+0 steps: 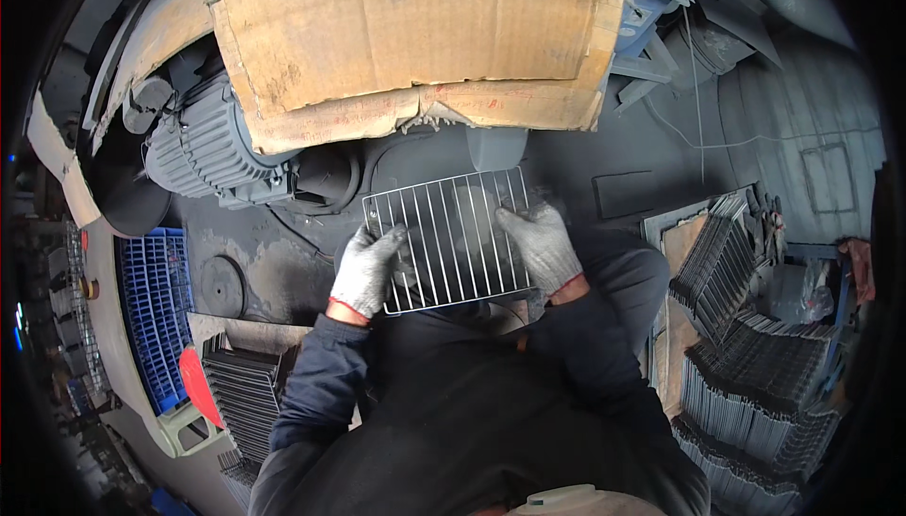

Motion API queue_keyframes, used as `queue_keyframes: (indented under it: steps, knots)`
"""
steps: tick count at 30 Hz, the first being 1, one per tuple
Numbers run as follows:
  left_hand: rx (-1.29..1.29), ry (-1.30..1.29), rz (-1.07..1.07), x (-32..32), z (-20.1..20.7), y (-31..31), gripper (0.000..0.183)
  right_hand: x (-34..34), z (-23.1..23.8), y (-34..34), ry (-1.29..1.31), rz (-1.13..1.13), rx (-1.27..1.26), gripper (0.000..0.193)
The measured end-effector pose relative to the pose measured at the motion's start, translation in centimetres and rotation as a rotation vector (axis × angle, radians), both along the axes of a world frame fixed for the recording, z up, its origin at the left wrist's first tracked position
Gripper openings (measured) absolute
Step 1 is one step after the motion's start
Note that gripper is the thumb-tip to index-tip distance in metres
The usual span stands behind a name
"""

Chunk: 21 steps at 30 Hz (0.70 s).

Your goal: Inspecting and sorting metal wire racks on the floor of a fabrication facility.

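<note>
A shiny wire rack (pixel 457 244), rectangular with parallel bars, is held up in front of my body. My left hand (pixel 366 269), in a whitish knitted glove, grips its left edge. On the opposite edge my right hand (pixel 543 244), gloved the same way, has its fingers closed round the frame. The glove fingertips look grey and soiled. Dark wire racks (pixel 238 393) stand packed together at my left. More dark racks (pixel 755 384) are stacked in several bundles at my right.
Large cardboard sheets (pixel 406 25) hang over the space ahead. Beyond my left hand sits a grey ribbed motor (pixel 212 138). A blue plastic crate (pixel 156 318) is at the far left, near a round dark disc (pixel 223 287). A thin cord (pixel 696 91) dangles at the right.
</note>
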<state>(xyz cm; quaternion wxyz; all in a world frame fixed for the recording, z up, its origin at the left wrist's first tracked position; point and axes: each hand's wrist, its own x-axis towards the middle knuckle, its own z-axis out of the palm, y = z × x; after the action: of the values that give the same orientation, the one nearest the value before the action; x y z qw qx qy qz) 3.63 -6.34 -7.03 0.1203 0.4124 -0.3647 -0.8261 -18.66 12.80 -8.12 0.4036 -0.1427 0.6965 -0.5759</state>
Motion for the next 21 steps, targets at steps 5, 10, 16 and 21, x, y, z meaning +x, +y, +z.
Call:
queue_keyframes:
  steps: [5,10,16,21]
  knots:
    - [-0.108,0.02,-0.031,-2.3,-0.2,1.5,0.026,-0.5,3.0,1.7,-0.08,-0.134,-0.151,0.017]
    - [-0.199,0.107,-0.22,-7.9,2.2,4.7,0.024,-2.9,5.6,8.3,-0.055,-0.307,-0.104,0.029]
    - [-0.237,0.07,-0.266,-8.4,1.6,6.5,0.017,-2.6,4.9,10.5,0.039,-0.366,-0.134,0.026]
    - [-0.495,0.129,-0.21,-6.8,0.0,6.0,0.013,-2.1,4.5,9.4,0.058,-0.314,-0.164,0.027]
